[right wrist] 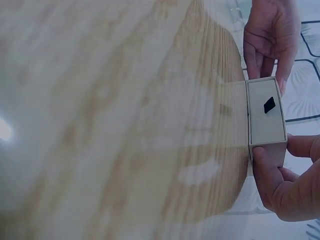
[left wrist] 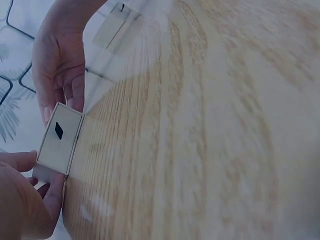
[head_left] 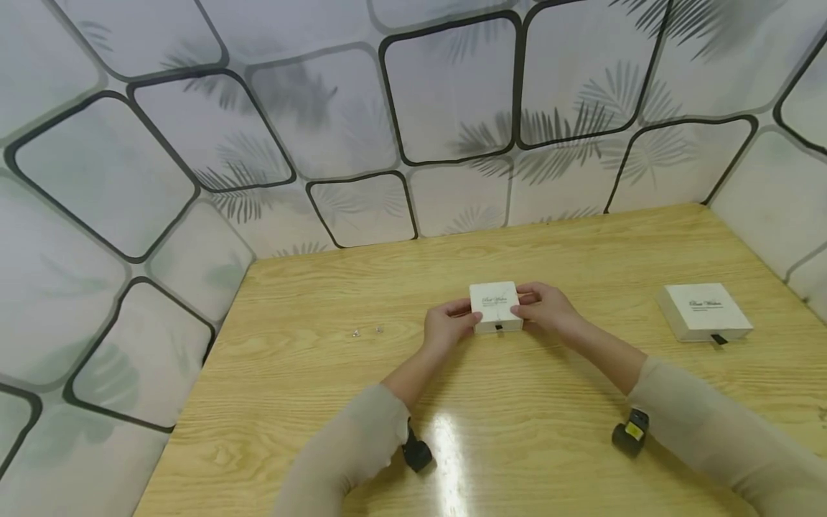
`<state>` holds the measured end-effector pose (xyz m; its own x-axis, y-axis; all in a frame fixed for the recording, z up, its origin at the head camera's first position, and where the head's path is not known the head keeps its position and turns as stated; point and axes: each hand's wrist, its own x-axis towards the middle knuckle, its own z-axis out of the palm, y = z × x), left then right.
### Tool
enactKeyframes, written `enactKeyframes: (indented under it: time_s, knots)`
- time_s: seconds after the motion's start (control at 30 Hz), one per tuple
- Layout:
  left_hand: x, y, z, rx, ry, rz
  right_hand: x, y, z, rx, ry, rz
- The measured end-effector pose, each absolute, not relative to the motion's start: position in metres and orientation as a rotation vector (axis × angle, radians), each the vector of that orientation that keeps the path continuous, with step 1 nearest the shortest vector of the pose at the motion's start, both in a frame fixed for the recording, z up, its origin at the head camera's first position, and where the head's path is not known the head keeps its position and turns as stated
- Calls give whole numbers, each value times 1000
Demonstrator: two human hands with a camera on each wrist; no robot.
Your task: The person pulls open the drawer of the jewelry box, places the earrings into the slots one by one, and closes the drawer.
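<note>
— Head view: small white box at centre frame on the wooden table, gripped by left hand and right hand at either side.
— Opened yet?
— Apparently still closed, black pull tab untouched; second box waiting at right.

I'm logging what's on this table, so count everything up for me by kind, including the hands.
White boxes: 2, one held between both hands, one lying apart on the right
Small shiny items on the wood, too small to identify: 2
Hands: 2, left hand and right hand
Wooden table: 1
Total: 7
</note>
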<state>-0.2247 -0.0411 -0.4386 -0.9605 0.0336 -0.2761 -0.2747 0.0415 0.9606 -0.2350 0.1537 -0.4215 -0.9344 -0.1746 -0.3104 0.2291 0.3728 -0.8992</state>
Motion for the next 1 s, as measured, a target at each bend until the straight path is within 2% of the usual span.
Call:
enactKeyframes:
  time_s: [1.0]
  knots:
    - [-264,-31,-443,-286,2221,2067,-280,159,-427,138,2208,-1694]
